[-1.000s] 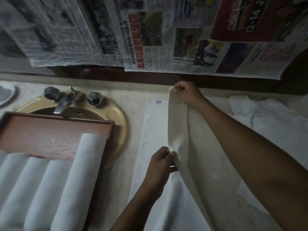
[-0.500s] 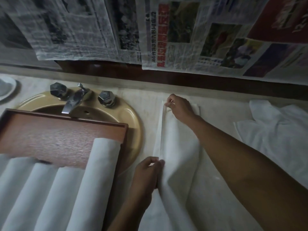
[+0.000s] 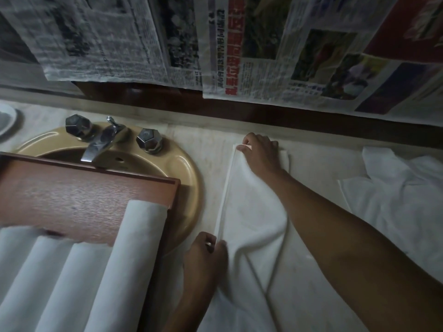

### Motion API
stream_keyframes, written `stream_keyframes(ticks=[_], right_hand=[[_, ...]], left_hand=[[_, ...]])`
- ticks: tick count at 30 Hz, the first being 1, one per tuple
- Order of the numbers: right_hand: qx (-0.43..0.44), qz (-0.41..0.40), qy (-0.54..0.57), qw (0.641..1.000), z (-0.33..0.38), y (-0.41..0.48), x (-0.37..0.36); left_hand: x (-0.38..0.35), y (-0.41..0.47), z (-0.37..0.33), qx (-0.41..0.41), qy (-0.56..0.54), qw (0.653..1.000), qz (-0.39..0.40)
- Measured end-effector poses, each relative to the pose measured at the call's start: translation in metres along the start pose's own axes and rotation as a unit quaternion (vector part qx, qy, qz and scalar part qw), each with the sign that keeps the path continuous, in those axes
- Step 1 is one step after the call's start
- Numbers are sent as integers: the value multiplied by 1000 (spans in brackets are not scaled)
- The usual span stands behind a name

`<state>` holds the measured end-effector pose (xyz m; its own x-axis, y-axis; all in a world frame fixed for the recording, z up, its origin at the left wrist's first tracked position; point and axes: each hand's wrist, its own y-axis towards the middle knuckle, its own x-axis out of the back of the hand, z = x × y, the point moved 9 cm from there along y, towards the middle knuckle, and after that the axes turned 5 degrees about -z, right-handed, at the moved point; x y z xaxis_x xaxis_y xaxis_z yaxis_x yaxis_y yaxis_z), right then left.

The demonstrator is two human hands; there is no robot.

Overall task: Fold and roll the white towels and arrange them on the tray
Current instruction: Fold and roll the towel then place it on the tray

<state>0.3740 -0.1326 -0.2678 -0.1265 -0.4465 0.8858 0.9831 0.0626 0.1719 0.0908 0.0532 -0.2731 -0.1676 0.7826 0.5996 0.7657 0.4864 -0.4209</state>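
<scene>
A white towel [image 3: 254, 212] lies folded lengthwise on the marble counter, its doubled edge running along the left side. My right hand [image 3: 261, 154] pinches the far corner of that edge near the wall. My left hand [image 3: 206, 250] pinches the same edge nearer to me. To the left, a wooden tray [image 3: 79, 195] rests over the sink and carries several rolled white towels [image 3: 129, 264] lying side by side.
More loose white towels [image 3: 395, 200] are heaped at the right on the counter. A tan sink [image 3: 184, 168] with a chrome faucet [image 3: 100, 144] sits under the tray. Newspapers [image 3: 239, 49] hang on the wall behind. A white dish [image 3: 6, 121] is at the far left.
The raised half of the towel has been brought over to the left and laid flat onto the other half. Both hands came down to the counter with the edge.
</scene>
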Motion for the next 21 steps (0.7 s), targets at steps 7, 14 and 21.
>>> stream_keyframes(ticks=[7, 14, 21], right_hand=[[-96, -42, -7, 994, -56, -14, 43], [-128, -9, -5, 992, -98, -30, 62], [-122, -77, 35, 989, -72, -40, 64]], left_hand=[[-4, 1, 0, -13, 27, 1000, 3], [-5, 3, 0, -21, 22, 1000, 2], [-7, 3, 2, -19, 25, 999, 10]])
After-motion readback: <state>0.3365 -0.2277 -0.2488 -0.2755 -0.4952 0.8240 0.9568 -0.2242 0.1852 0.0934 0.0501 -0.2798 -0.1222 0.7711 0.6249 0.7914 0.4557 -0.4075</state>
